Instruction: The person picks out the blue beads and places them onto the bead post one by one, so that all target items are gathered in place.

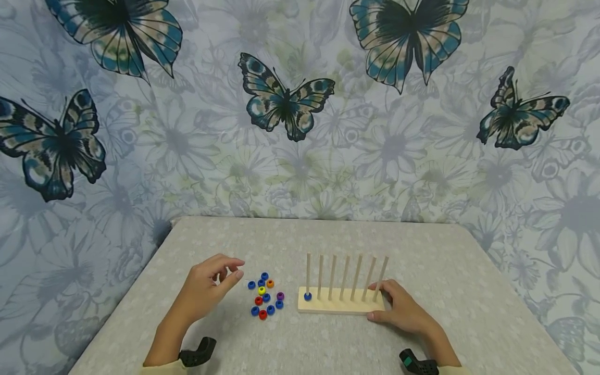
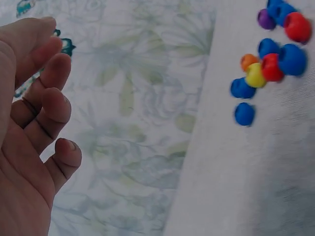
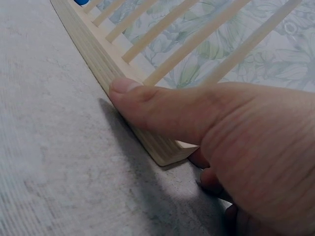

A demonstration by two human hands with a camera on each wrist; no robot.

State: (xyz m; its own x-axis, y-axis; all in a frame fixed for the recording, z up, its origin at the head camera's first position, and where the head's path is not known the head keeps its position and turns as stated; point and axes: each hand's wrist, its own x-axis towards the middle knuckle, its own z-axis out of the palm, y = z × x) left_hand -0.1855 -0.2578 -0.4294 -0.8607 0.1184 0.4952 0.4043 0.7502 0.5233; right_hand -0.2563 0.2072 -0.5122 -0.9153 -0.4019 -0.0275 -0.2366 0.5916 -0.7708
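A pale wooden pegboard (image 1: 335, 307) with several upright pegs stands on the table. One blue bead (image 1: 308, 297) sits at the foot of its leftmost peg. My right hand (image 1: 403, 310) grips the board's right end, the thumb (image 3: 152, 105) along the near edge and the fingers behind. Left of the board lies a loose group of beads: blue, red, orange, purple and a yellow bead (image 1: 262, 290). My left hand (image 1: 206, 286) hovers just left of these beads, its fingers loosely bent and holding nothing. In the left wrist view the beads lie apart from that hand.
A light patterned cloth covers the table (image 1: 412, 250). Behind it and at both sides hangs a floral backdrop with butterflies (image 1: 287, 99). Black wrist cameras (image 1: 198, 352) are strapped to both forearms.
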